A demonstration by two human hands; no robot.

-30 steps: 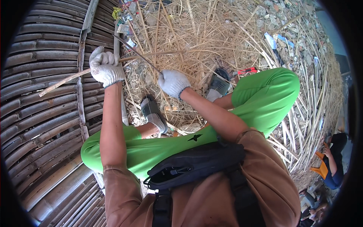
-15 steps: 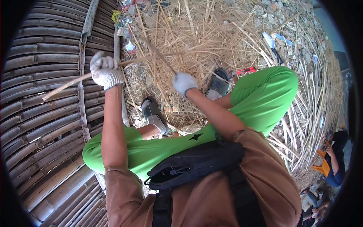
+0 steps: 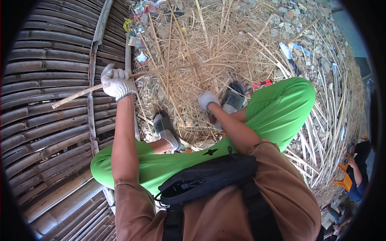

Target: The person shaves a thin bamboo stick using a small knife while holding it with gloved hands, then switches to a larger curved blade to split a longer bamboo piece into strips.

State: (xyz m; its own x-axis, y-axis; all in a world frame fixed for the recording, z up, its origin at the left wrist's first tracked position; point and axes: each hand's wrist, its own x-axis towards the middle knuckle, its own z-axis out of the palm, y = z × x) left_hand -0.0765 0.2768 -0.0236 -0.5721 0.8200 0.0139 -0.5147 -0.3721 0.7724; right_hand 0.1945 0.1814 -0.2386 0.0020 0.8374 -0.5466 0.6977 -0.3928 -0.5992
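Note:
My left hand (image 3: 117,83), in a white knitted glove, is closed around a long bamboo stick (image 3: 76,95). The stick's thick pale end juts out over the slatted bamboo on the left, and its thinner end reaches across the straw pile. My right hand (image 3: 208,100), also gloved, is closed in a fist low over the straw, beside my right sandal (image 3: 234,97). Whatever sits in that fist is blurred and I cannot make it out. My left sandal (image 3: 164,125) rests on the ground between the two forearms.
Slatted bamboo (image 3: 48,80) fills the left side. Bamboo shavings (image 3: 225,52) cover the ground ahead, with litter (image 3: 141,58) and rubble around them. A red object (image 3: 262,83) lies by my right knee. Long split strips (image 3: 321,132) lie at right, near another person (image 3: 356,172).
My right hand has moved right and down toward my right sandal. The thin dark strip that stuck out from it no longer shows clearly. My left hand has shifted slightly down and right with the stick.

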